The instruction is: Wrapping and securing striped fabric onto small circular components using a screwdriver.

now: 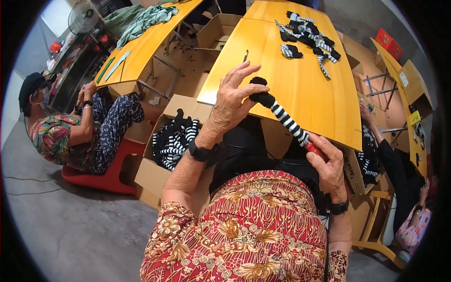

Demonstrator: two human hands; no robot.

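A narrow knitted tube with black and white stripes (287, 121) stretches slantwise between my hands, above the near edge of the yellow table (277, 94). Its upper end is plain black and bunched. My left hand (229, 96) pinches that black end between thumb and forefinger, the other fingers raised. My right hand (329, 162) closes around the striped lower end, where a red piece (311, 148) shows at the knit's edge. Most of the red piece is hidden in my fingers, so I cannot tell what it is.
Black and striped knitted pieces (310, 35) lie heaped on the far table; a dark pen-like stick (245, 55) lies nearer. A cardboard box (155, 181) holds more knits at left. A co-worker (70, 127) sits left on a red chair (101, 176); another person's arm (383, 141) reaches in at right.
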